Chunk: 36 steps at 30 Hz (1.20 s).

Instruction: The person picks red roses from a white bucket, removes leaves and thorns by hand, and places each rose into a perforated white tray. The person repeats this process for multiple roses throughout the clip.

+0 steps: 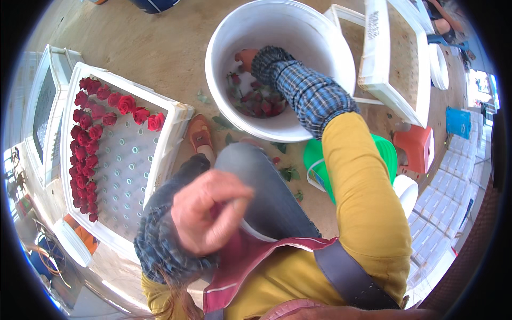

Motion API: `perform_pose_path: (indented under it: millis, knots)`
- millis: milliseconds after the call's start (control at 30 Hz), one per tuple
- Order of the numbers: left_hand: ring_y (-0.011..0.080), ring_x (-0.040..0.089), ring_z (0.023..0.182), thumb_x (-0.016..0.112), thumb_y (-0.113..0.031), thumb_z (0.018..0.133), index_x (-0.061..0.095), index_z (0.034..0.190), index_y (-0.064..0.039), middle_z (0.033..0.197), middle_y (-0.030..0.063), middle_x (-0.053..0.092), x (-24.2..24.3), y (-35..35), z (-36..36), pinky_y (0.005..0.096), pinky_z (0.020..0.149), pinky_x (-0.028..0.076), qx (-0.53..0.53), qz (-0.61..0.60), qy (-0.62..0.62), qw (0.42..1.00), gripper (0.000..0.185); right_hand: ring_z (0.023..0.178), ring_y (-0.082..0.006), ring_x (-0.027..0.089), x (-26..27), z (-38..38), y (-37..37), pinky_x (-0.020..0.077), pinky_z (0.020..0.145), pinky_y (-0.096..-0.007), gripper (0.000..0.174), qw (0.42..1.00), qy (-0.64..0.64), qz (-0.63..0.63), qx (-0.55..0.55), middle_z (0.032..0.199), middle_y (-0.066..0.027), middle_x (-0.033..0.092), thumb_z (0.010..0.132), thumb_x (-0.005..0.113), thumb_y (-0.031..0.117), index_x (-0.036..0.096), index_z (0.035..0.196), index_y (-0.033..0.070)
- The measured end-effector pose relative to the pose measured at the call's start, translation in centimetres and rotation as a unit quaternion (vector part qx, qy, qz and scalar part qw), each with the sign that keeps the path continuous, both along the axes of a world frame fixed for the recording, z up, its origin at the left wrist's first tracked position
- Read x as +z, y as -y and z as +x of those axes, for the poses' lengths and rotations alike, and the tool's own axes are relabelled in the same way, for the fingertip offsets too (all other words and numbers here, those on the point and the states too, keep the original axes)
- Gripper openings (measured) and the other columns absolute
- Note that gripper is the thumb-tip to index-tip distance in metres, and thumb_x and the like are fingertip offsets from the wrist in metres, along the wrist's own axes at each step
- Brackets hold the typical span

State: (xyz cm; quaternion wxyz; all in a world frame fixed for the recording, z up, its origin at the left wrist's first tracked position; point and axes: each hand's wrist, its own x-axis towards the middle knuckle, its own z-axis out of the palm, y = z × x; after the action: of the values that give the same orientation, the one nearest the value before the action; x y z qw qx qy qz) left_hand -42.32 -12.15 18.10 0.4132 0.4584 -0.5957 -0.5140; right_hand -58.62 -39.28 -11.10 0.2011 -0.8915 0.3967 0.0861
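My right hand (pixel 246 59) reaches deep into a large white plastic bucket (pixel 336 52), at its far left inner wall. The fingers are partly hidden by the checked sleeve cover, so any hold cannot be told. Red roses (pixel 260 102) with some green leaves lie at the bottom of the bucket. Above my lap, my left hand (pixel 212 212) is curled and slightly blurred, thumb and forefinger closed together, with nothing visible in it. To the left stands a white plastic crate (pixel 170 120) with rows of round holders. Red rose heads (pixel 82 160) fill its left side and top edge.
At the right are a white crate (pixel 376 76) standing tilted, a green bucket (pixel 318 160), a red stool (pixel 416 146) and a blue container (pixel 458 122). Loose leaves (pixel 288 174) litter the floor by my feet. Another person (pixel 442 24) sits far right.
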Motion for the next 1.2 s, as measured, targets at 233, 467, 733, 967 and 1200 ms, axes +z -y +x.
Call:
perform_pose_path:
  millis: [233, 467, 733, 967, 1200]
  knots:
    - [0.0281, 0.063, 0.075, 0.067, 0.004, 0.075, 0.063, 0.095, 0.002, 0.084, 0.0134, 0.063, -0.7, 0.4, 2.4, 0.0342, 0.066, 0.052, -0.001, -0.010, -0.031, 0.999, 0.020, 0.112, -0.0350, 0.054, -8.8, 1.8, -0.6, 0.0508, 0.087, -0.0490, 0.037, 0.985, -0.157, 0.060, 0.022, 0.122, -0.0159, 0.052, 0.076, 0.071, 0.030, 0.065, 0.106, 0.010]
    - [0.0132, 0.062, 0.078, 0.055, -0.008, 0.092, 0.060, 0.102, 0.002, 0.087, 0.0063, 0.063, -1.1, 0.0, 1.4, 0.0256, 0.068, 0.049, 0.023, 0.150, -0.026, 0.988, 0.015, 0.092, -0.0258, 0.066, 6.4, -2.6, 0.1, 0.0535, 0.077, -0.0392, 0.037, 0.987, -0.090, 0.051, -0.122, 0.102, -0.0150, 0.065, 0.072, 0.073, 0.018, 0.063, 0.104, 0.004]
    - [0.0223, 0.046, 0.121, 0.037, -0.046, 0.100, 0.026, 0.143, -0.004, 0.135, 0.0148, 0.043, -3.1, -2.1, -4.6, 0.0397, 0.097, 0.042, 0.108, 0.202, -0.279, 0.932, 0.062, 0.097, -0.0155, 0.061, 25.0, -2.1, -19.3, 0.0512, 0.081, -0.0282, 0.034, 0.652, 0.698, 0.242, -0.172, 0.110, -0.0144, 0.062, 0.080, 0.069, 0.000, 0.051, 0.109, -0.001]
    - [0.0171, 0.052, 0.107, 0.038, -0.027, 0.102, 0.048, 0.121, -0.004, 0.125, 0.0128, 0.053, -5.1, -6.2, -7.0, 0.0335, 0.096, 0.041, 0.262, -0.063, -0.268, 0.925, 0.031, 0.103, -0.0171, 0.058, 23.4, -2.5, -30.6, 0.0484, 0.086, -0.0306, 0.015, 0.671, 0.701, 0.189, -0.150, 0.116, -0.0112, 0.062, 0.083, 0.067, 0.001, 0.065, 0.097, -0.002]
    - [0.0188, 0.050, 0.112, 0.041, -0.008, 0.096, 0.050, 0.112, -0.001, 0.119, 0.0131, 0.056, -5.9, -9.0, -7.8, 0.0334, 0.102, 0.036, 0.183, -0.106, -0.177, 0.961, 0.019, 0.084, -0.0276, 0.061, 22.8, -4.8, -30.5, 0.0504, 0.075, -0.0354, 0.018, 0.835, 0.547, -0.062, 0.013, 0.087, -0.0100, 0.064, 0.074, 0.071, 0.006, 0.066, 0.091, 0.002]
